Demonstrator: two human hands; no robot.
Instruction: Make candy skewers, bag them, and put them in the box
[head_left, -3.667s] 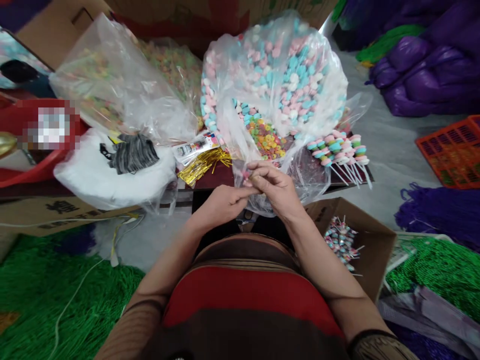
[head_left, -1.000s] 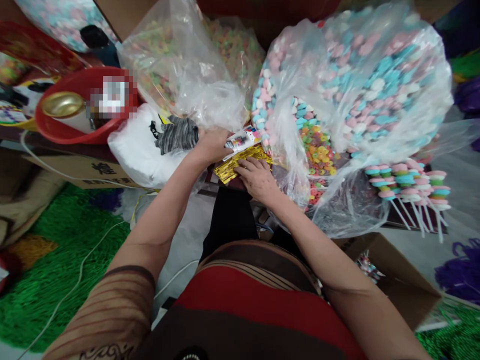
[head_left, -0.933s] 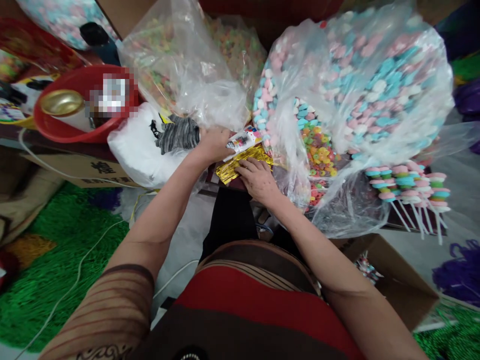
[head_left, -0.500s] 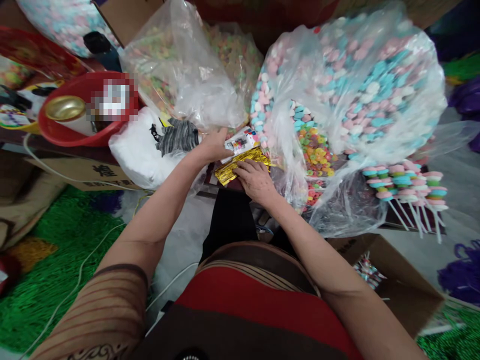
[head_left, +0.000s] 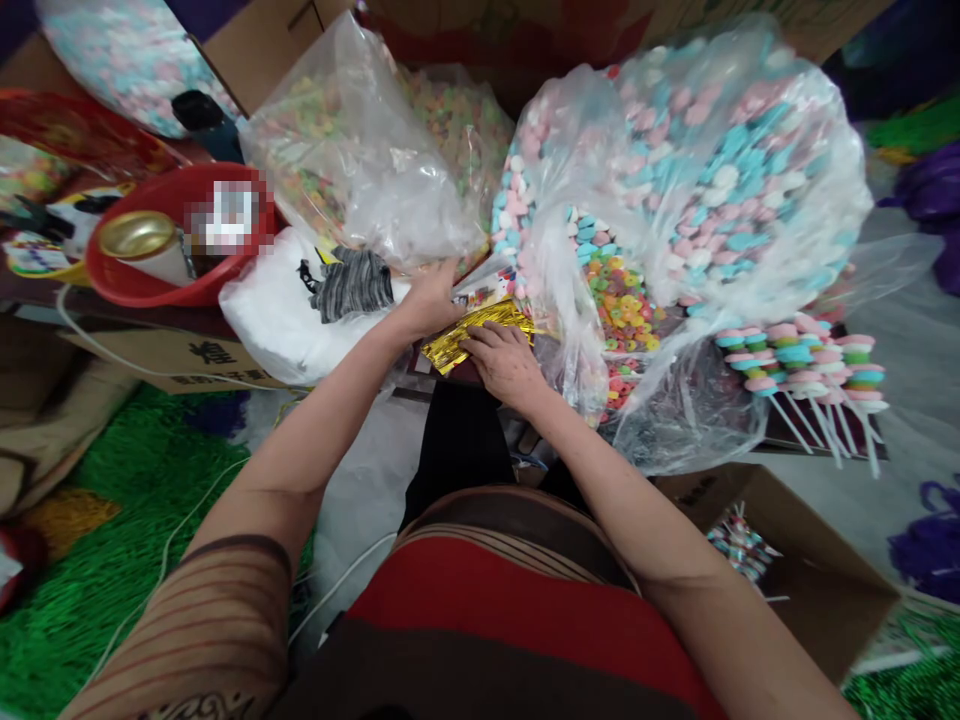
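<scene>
Currently R hand [head_left: 508,366] on foil [head_left: 444,350]; L hand [head_left: 430,300] poss. touching pkt [head_left: 485,286].

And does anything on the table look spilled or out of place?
No spill shows. The marshmallow skewers lie on the table, some stick ends apparently past its edge, which looks precarious; the gold strips under the right hand seem orderly.

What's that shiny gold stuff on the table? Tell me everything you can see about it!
The gold strips are thin, glittery and foil-like, too many to count. They lie bunched and roughly side by side, slanting across the dark red tabletop, in front of a printed packet. The fingers of the right-hand grip rest on them, hiding part. The left-hand grip is close beside; I can't tell if it touches them.
</scene>
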